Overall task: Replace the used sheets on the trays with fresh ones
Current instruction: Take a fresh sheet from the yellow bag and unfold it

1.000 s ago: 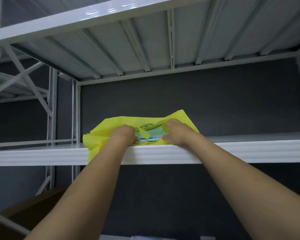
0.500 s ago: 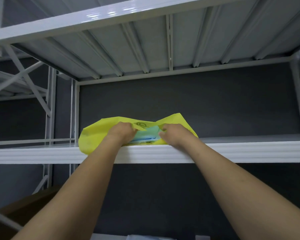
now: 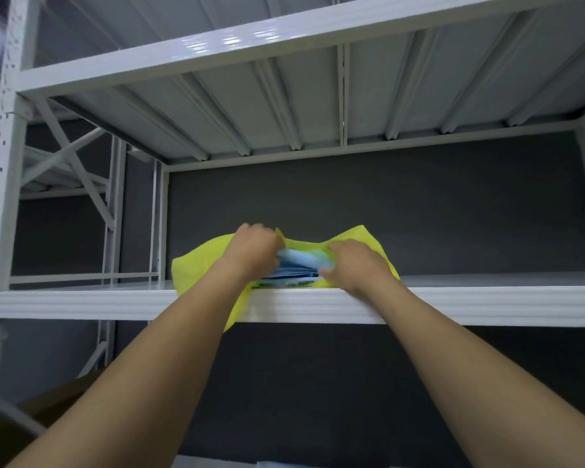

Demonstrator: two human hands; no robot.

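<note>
A: Item 1, grip. Your left hand (image 3: pixel 254 251) is curled, and its fingers (image 3: pixel 273 243) pinch the upper edge of the bag (image 3: pixel 196 271).

B: Confirmed. Your right hand (image 3: pixel 355 265) is curled too. Its fingers (image 3: pixel 335 248) hold the bag's edge on the other side of the opening. Both sets of fingertips are blurred, so you cannot read the exact hold of each finger.

A: Item 2, contents. The sheets (image 3: pixel 298 265) lie in the gap between your two sets of fingers, inside the bag's mouth. They are blue, folded and stacked flat.

B: Agreed. The stack reaches from your left fingers to your right thumb and sits just below your left fingertips.

A: Item 3, support. The bag rests on the shelf (image 3: pixel 115 302), under both your hands. One yellow corner hangs over the shelf's front lip, below your left wrist.

B: Noted. Your right wrist crosses the same lip. Beyond your fingers stands a dark wall (image 3: pixel 385 204). Above them runs the ribbed underside of the upper shelf (image 3: pixel 284 96).
</note>
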